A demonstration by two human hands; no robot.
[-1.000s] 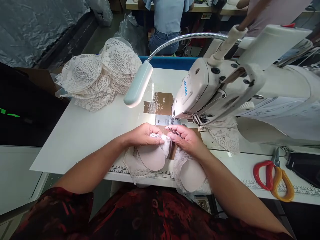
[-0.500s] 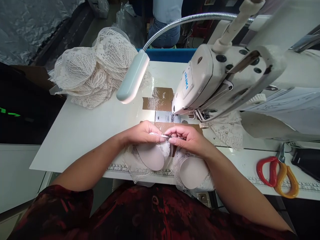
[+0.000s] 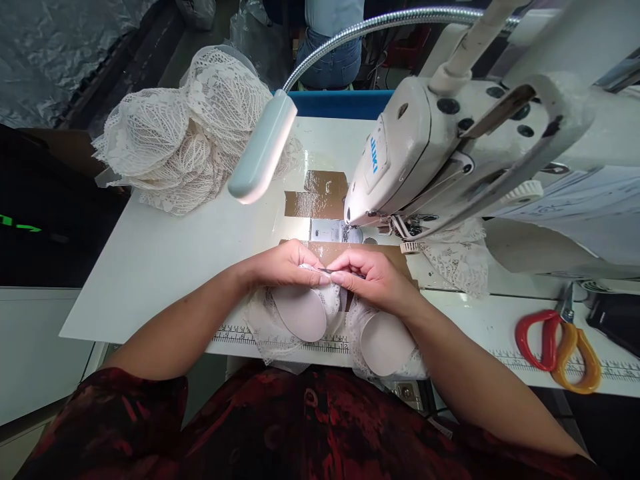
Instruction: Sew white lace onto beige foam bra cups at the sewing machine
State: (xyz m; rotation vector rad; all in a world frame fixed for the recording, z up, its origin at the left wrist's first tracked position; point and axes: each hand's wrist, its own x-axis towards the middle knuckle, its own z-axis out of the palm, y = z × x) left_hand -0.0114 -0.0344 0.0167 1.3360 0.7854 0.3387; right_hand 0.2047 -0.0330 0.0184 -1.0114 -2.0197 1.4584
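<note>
A white lace bra lies at the table's front edge, its two smooth padded cups facing up. My left hand pinches the lace edge at the top of the left cup between thumb and fingers. Close against it, my right hand is closed on small thread snips, a thin dark metal tool whose tip touches the lace. The fingers cover most of the tool. Below my right hand rests the other cup, partly under the wrist.
A sewing machine stands just beyond my hands, with a lamp over the table. Lace pieces are heaped at back left. Scissors with red and orange handles lie right. A seated person is beyond the table.
The snips' tip and my right fingers have shifted slightly left, closer to my left thumb. Both hands keep their grip, and the view has moved a little.
</note>
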